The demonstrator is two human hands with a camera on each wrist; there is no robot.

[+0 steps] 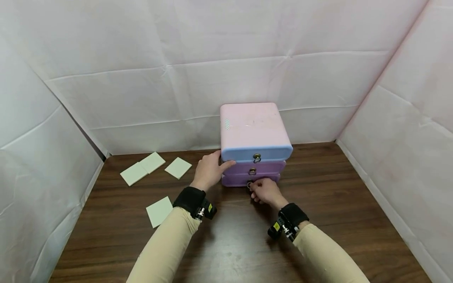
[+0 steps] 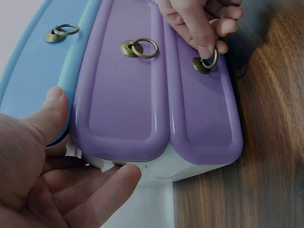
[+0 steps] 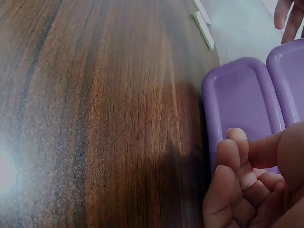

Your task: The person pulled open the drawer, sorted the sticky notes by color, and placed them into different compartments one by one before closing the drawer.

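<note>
Three drawers stack in the small chest [image 1: 253, 133] at frame centre against the back wall, with bare tabletop [image 1: 233, 243] in front. My right hand [image 1: 266, 191] pinches the ring pull [image 1: 249, 184] of the bottom drawer [image 1: 235, 180]; my left hand [image 1: 209, 169] lies flat and relaxed against the chest's left side. Four pale cards [image 1: 159, 211] lie left of it.

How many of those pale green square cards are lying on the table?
4. Two lie side by side near the back left corner, one just right of them, and one nearer, beside the left forearm.
</note>
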